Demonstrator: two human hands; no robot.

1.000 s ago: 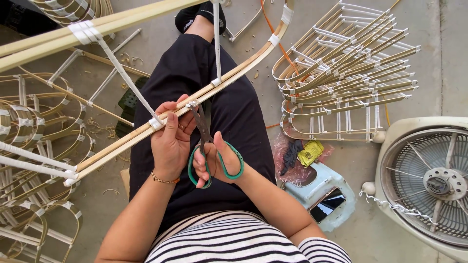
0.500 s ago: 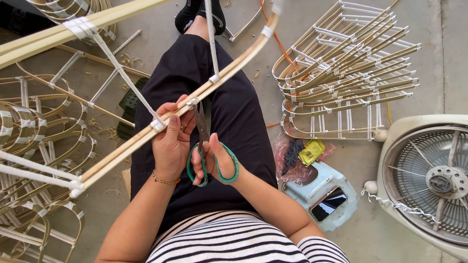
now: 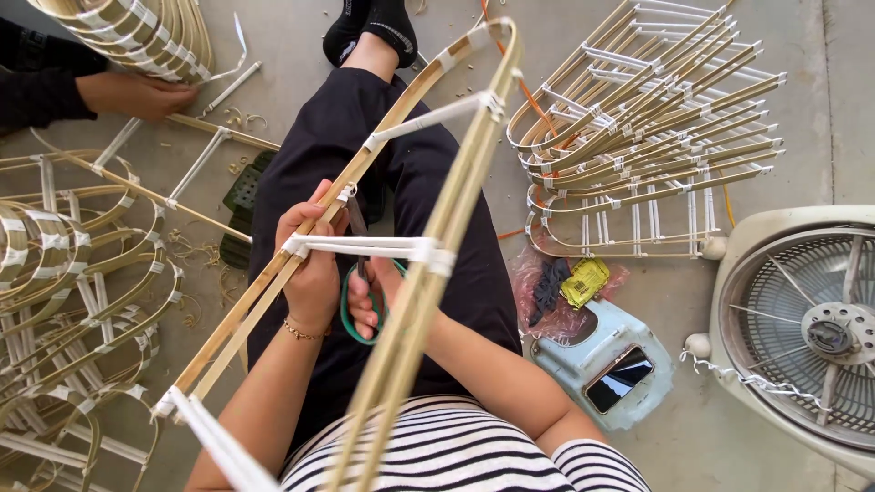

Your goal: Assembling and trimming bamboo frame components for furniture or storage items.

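Note:
I sit on the floor with a bent bamboo frame (image 3: pixel 453 196) over my lap, its strips joined by white wrapped crossbars (image 3: pixel 365 246). My left hand (image 3: pixel 310 264) grips the frame's left strips near a white binding. My right hand (image 3: pixel 372 296) holds green-handled scissors (image 3: pixel 351 305), blades pointing up toward the frame's left strip. The frame's near strip partly hides my right hand.
A stack of finished bamboo frames (image 3: pixel 638 137) lies at the right, more frames (image 3: pixel 73 273) at the left. A white fan (image 3: pixel 802 337) stands at the right edge. A pale blue case with a phone (image 3: pixel 611 364) sits by my hip. Another person's hand (image 3: pixel 128 91) works at the upper left.
I have turned the frame so that its far side swung over my lap toward me. The scissors stay in my right hand, close below the frame.

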